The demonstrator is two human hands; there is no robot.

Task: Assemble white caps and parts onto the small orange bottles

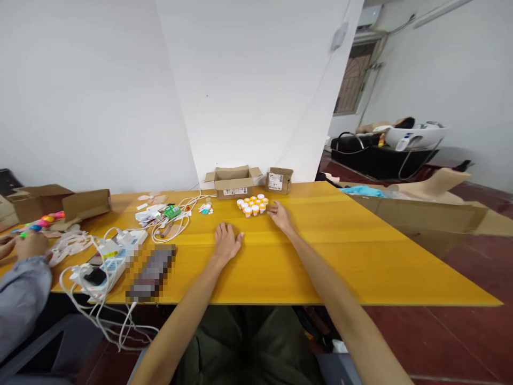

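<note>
A tight cluster of several small cups with white lids and orange rims (252,205) stands upright on the yellow wooden table (256,267). My right hand (279,216) is just to the right of the cluster. Its fingers are bent and apart, pointing at the nearest cups, and I see nothing in them; whether a fingertip touches a cup I cannot tell. Nearer to me, my left hand (227,240) lies palm down on the tabletop with fingers spread, holding nothing.
Behind the cups stand an open cardboard box (233,184) and a smaller box (279,181). To the left lie white cables (176,235), a power strip (120,256), a blurred-out phone (152,272) and small parts (206,209). A co-worker's hand (32,243) works at far left.
</note>
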